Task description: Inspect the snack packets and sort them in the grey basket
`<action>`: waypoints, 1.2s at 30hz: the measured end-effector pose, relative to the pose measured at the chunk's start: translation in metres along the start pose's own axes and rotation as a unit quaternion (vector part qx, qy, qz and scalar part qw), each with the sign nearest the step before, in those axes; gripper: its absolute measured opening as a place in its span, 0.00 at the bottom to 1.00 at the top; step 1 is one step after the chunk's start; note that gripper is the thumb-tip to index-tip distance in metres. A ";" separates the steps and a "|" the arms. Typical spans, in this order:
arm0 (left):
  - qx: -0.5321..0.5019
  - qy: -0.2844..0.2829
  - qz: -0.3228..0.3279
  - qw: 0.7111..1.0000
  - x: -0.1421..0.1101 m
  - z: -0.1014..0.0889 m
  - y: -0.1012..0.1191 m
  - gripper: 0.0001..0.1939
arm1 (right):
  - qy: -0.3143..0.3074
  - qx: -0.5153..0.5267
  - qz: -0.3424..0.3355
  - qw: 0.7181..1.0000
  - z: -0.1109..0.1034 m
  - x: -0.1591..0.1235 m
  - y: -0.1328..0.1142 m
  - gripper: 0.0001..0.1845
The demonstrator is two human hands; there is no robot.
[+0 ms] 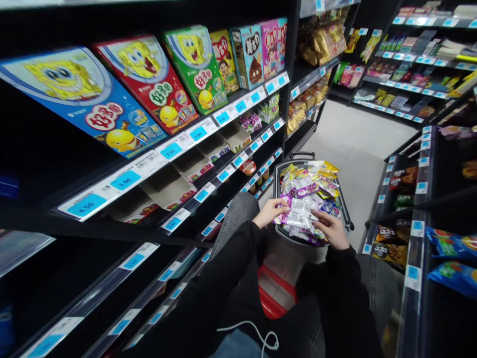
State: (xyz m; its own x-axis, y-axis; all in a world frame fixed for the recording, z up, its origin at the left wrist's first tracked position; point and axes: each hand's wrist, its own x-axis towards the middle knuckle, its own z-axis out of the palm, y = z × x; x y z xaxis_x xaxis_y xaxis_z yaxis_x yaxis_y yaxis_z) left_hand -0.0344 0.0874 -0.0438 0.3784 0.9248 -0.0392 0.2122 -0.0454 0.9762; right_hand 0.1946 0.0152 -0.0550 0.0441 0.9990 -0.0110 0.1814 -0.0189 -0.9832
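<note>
Handling a clear-and-white packet (301, 215), printed side up, on top of the pile inside a black-rimmed shopping basket (276, 191). Left hand (271, 213) pinches its left edge, thumb and fingers closed on it. Right hand (331, 227) is at the right edge, fingers curled, fingertips at the plastic — can't tell from this angle whether they're closed on it.

Basket sits on the floor (348, 127) just ahead of the knees, one handle (302, 154) at the far end. Rest of the pile: purple packets (307, 188) mid-basket, yellow packets (328, 168) at the far right, a dark blue packet (329, 208) near the right hand.

Left side is shelving: SpongeBob boxes in blue (87, 99), red (149, 84) and green (196, 69) lean back in a row, smaller cartons (251, 54) farther along. Price labels (125, 180) run along the edge — 4.50 and 3.90 readable. Open cardboard trays (169, 190) on the level below. Right side: more shelving, with blue bags (452, 278) nearest. Red slatted object (275, 293) between the legs, partly hidden.
</note>
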 end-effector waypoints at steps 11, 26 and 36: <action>0.050 -0.002 0.016 0.999 0.002 0.004 0.000 0.11 | 0.103 -0.083 -0.028 0.991 0.012 0.006 -0.003 0.11; -0.014 0.039 -0.029 0.999 0.005 0.007 -0.004 0.12 | 0.205 0.096 0.063 0.972 0.027 0.013 0.009 0.14; -0.287 0.060 -0.069 0.954 0.003 0.014 0.002 0.37 | 0.200 0.259 0.100 0.940 0.024 0.013 0.005 0.23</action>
State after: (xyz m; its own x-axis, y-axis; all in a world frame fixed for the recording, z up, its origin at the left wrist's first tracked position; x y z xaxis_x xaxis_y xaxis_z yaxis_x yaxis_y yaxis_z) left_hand -0.0205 0.0847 -0.0453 0.2695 0.9450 -0.1854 -0.2880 0.2628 0.9209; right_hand 0.1728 0.0290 -0.0642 0.4108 0.8801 -0.2379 -0.3679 -0.0787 -0.9265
